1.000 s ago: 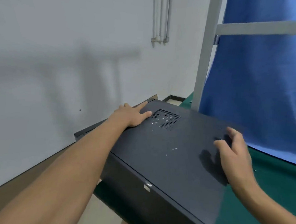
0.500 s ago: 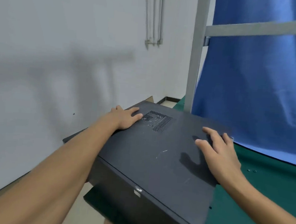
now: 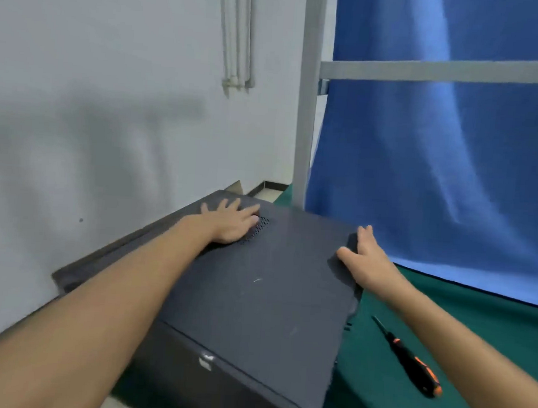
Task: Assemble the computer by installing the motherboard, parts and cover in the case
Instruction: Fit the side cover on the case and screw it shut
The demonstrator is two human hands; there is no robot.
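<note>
Against a pale grey wall (image 3: 93, 96) and a hanging blue cloth (image 3: 438, 183), a green-covered table (image 3: 475, 329) carries the dark grey computer case (image 3: 216, 391). The case lies on its side at the table's left end. Its cover (image 3: 255, 292) is on top and faces up. A grey metal frame post (image 3: 306, 111) rises just behind the case, and white pipes (image 3: 237, 42) run down the wall.

The left hand (image 3: 231, 223) lies flat on the far left part of the cover, fingers spread and straight, grasping nothing. Its fingertips reach onto the perforated vent grille (image 3: 261, 224). The right hand (image 3: 368, 261) is set against the cover's far right edge, thumb lying on the top surface and fingers straight along the edge, not clenched. The cover spans the space between the two hands.

A black screwdriver (image 3: 409, 363) with orange bands lies on the table to the right of the case, apart from both hands.

A small pale sticker (image 3: 205, 362) sits at the case's near upper edge; its writing is too blurred to read.
</note>
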